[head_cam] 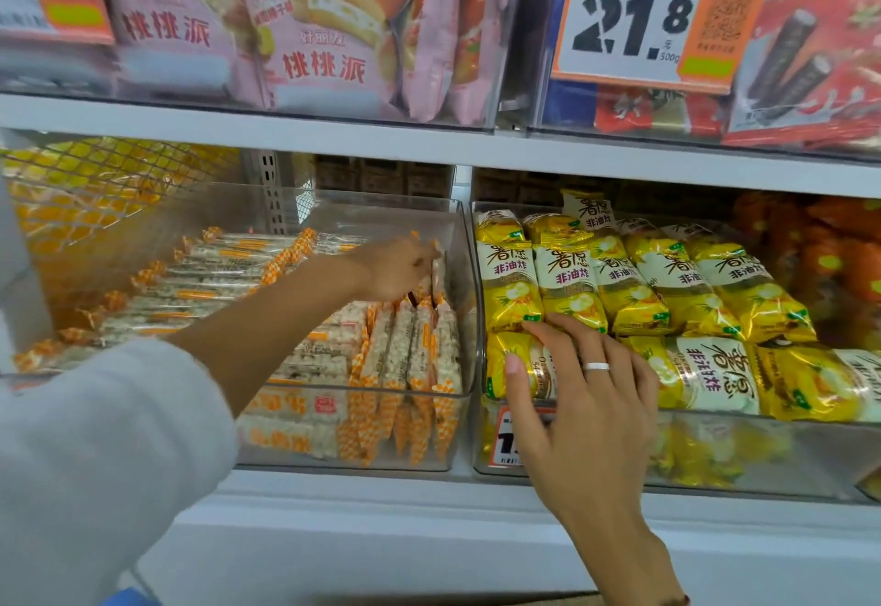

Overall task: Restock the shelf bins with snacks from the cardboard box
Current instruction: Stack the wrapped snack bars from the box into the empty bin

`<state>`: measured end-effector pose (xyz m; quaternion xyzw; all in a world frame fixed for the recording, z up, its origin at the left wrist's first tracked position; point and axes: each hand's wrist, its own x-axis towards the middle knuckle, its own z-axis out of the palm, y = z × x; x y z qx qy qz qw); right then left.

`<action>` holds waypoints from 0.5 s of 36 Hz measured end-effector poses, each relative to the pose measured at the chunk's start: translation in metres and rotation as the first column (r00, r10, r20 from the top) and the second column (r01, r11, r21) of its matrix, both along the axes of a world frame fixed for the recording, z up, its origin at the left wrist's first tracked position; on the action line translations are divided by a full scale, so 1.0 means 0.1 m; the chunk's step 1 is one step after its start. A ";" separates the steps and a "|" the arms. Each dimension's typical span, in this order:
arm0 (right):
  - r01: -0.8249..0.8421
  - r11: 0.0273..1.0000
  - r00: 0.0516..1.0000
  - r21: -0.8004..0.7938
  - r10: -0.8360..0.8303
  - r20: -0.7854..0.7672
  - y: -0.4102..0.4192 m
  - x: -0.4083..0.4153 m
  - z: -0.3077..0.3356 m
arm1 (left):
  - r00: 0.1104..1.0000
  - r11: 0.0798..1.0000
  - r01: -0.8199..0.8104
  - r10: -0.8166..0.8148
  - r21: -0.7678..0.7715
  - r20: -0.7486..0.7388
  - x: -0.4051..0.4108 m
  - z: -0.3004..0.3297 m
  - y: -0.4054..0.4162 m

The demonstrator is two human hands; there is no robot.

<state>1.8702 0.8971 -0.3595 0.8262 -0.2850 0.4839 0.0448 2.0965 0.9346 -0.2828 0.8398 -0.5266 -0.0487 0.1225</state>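
My left hand (pixel 398 269) reaches into a clear plastic bin (pixel 457 233) of orange-and-white puffed rice bars (pixel 405 348) and pinches the top of one upright bar (pixel 436 271) near the bin's right wall. My right hand (pixel 591 395), wearing a ring, lies with straight fingers on the yellow snack packets (pixel 567 281) at the front left of the neighbouring clear bin (pixel 763 443). The cardboard box is out of view.
The white shelf above (pixel 333 138) carries bins of pink cake packets (pixel 324 47) and red roll snacks (pixel 805 57), with an orange price tag (pixel 634 14). A wire basket (pixel 95 185) of yellow goods stands at the left. Orange packets (pixel 829 252) fill the far right.
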 end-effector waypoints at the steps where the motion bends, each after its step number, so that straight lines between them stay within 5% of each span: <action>1: -0.004 1.000 1.000 0.008 0.004 -0.012 0.00 -0.01 0.01 | 1.000 0.999 -0.004 0.005 -0.041 0.019 0.00 -0.01 0.05; 5: -0.027 0.999 0.998 0.029 0.029 -0.053 0.03 -0.07 0.04 | 0.983 0.970 -0.138 0.159 -0.198 0.094 -0.04 -0.09 0.37; 12: -0.072 0.995 0.981 0.076 0.084 -0.177 0.05 -0.17 0.09 | 0.976 0.973 -0.216 0.212 0.085 0.050 0.10 -0.24 0.90; 18: -0.044 0.995 0.973 0.084 0.062 -0.223 0.02 -0.16 0.14 | 0.991 0.991 -0.133 0.133 0.023 0.012 -0.01 -0.09 0.88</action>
